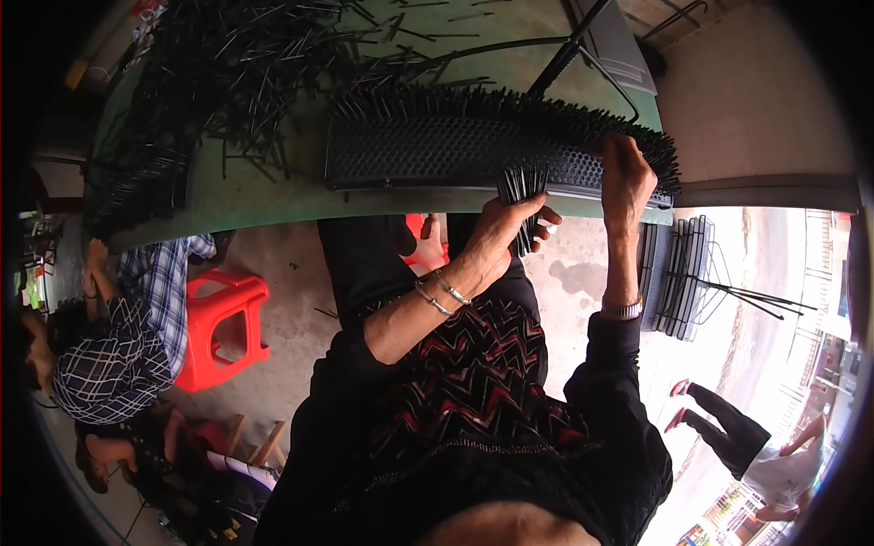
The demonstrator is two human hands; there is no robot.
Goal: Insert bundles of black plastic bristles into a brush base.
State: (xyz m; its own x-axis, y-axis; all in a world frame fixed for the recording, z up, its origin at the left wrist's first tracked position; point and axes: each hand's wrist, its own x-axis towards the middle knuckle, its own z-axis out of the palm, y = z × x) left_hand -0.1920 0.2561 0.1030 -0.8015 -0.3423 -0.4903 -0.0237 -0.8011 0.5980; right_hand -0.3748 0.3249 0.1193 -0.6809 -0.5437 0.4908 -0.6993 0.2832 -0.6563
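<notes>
A long black perforated rack lies along the table's near edge. Thin black sticks stand upright in its far rows, while the honeycomb-like holes of the near rows show bare. Just in front of the rack, my left hand is closed around a bundle of thin black sticks, their ends pointing up. My right hand is over the rack's right part, fingers pinched together down at the holes. Whatever those fingertips hold is hidden by the hand.
Loose black sticks are heaped on the green table at the far left. A dark metal frame stands behind the rack. Several racks are stacked at the right. A red stool and other people are at the left; another person walks outside.
</notes>
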